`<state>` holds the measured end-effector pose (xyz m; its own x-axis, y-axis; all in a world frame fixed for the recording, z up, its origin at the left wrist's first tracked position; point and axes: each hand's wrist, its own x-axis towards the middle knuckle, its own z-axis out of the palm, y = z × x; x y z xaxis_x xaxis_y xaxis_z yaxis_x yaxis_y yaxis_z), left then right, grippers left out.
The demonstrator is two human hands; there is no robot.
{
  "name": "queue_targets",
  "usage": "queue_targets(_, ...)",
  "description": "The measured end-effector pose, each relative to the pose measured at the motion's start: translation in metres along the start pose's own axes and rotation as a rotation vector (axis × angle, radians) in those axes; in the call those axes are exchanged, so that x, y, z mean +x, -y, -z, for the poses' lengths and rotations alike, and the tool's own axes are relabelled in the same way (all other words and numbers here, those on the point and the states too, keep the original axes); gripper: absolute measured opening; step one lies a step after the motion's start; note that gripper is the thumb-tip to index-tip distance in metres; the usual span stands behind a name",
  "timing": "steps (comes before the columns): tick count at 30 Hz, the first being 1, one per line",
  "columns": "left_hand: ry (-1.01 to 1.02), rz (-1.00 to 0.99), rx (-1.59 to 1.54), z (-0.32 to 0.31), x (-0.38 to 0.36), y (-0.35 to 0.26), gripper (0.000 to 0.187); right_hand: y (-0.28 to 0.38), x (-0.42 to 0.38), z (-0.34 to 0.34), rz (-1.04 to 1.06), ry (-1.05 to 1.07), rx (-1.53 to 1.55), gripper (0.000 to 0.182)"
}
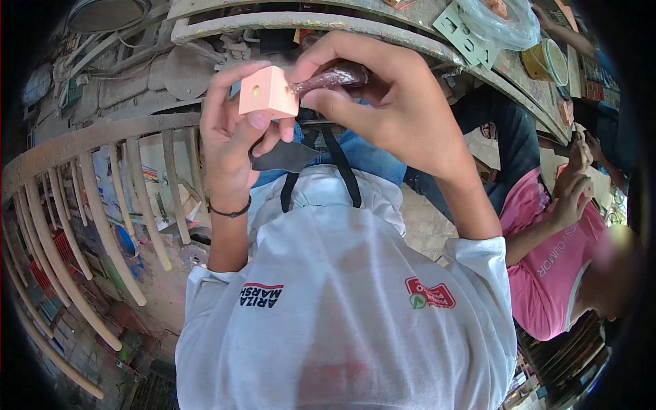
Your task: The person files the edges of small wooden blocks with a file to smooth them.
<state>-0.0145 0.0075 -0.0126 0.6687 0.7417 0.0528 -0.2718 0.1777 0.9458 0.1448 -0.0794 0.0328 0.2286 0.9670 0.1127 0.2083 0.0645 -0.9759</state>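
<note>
Head view: pink block [255, 104] gripped by left hand [229, 143]; dark tool [335, 78] pinched in right hand [403, 113], tip [296, 89] at side hole [286, 89] — hole seemingly being worked; block steadiness, tip alignment called for next.

Surface [273, 22]: worn, pale-edged, spanning the top of the view
Plastic bag [506, 24]: clear, crumpled, on the surface
Plate [459, 34]: grey-green, with cut-outs, beside the bag
Tub [547, 61]: yellowish, near the bag
Slatted frame [102, 131]: curved rail, long spindles, at left
Person [547, 294]: pink shirt, at right
</note>
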Motion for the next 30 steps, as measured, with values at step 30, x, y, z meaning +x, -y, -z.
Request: queue_targets(30, 0.132, -0.011, -0.177, 0.006, -0.002, 0.012, 0.051, -0.008, -0.007, -0.023, 0.265, -0.205, -0.103, 0.013)
